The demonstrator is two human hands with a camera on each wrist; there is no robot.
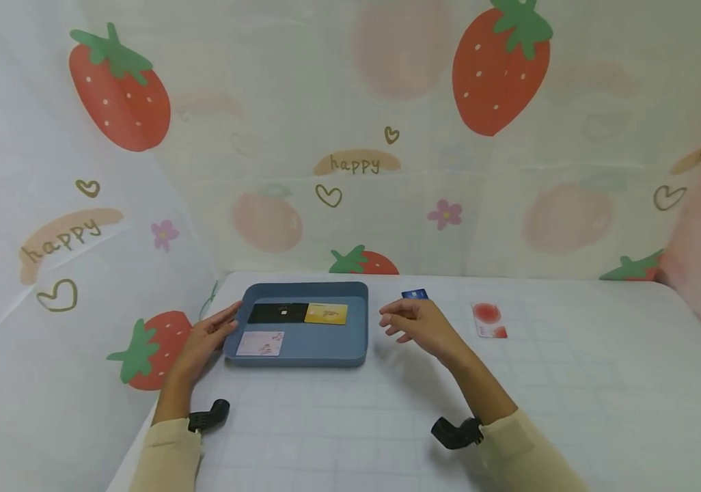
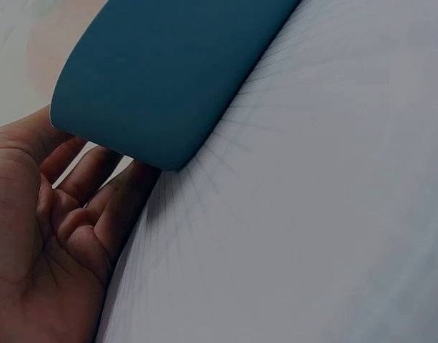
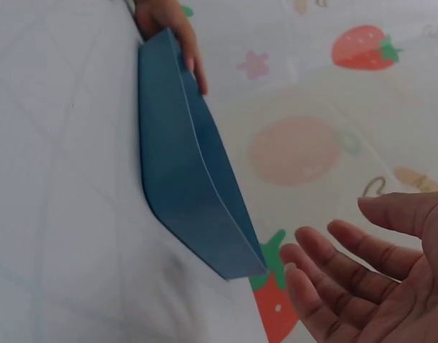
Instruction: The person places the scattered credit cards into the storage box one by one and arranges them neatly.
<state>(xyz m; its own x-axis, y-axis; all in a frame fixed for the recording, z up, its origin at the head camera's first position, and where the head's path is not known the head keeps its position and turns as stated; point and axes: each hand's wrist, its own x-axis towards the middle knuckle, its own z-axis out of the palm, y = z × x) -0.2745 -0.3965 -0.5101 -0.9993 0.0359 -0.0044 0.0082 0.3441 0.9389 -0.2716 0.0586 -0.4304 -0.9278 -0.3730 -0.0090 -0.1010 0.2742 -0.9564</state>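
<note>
A blue tray (image 1: 326, 350) lies on the white-covered table. Inside it, a dark card (image 1: 267, 313) adjoins a yellow card (image 1: 326, 313) in the back row, and a pale pink card (image 1: 260, 344) occupies the front left corner. My left hand (image 1: 203, 344) grips the tray's left wall, its thumb over the rim and fingers against the outside. To the right of the tray, my right hand (image 1: 419, 326) hovers with loosely bent fingers and holds nothing. Just behind it lies a blue card (image 1: 415, 294), partly hidden by the hand.
Farther right on the table is a white card with red circles (image 1: 489, 320). A curtain (image 1: 430, 164) printed with strawberries and hearts hangs behind the table and along its sides. Each wrist bears a small black camera, one being the right wrist camera (image 1: 456, 433).
</note>
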